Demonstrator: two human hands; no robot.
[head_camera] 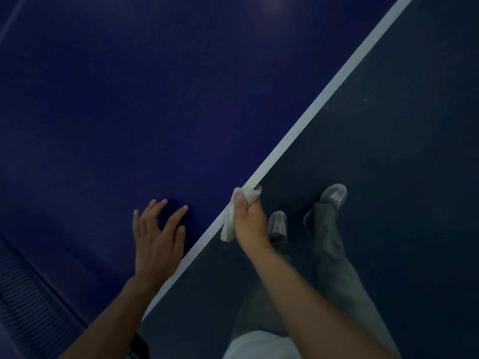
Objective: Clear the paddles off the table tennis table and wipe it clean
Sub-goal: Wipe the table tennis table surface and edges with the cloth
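Left hand (158,237) spread flat on the blue table (129,112), right hand (250,224) just beside it clenching a crumpled white tissue (228,228) against the white edge line (311,120), where hard rubbing could tear the tissue or slip it off

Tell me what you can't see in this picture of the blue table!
1. Paddles: none show in the head view, but the table runs past the frame edges, so some could be out of sight.
2. White cloth: the right hand gripping it hides its middle.
3. Ribbed strip, lower left: cut off and too dim to identify.
4. Whether the table is clean: too dark to tell.
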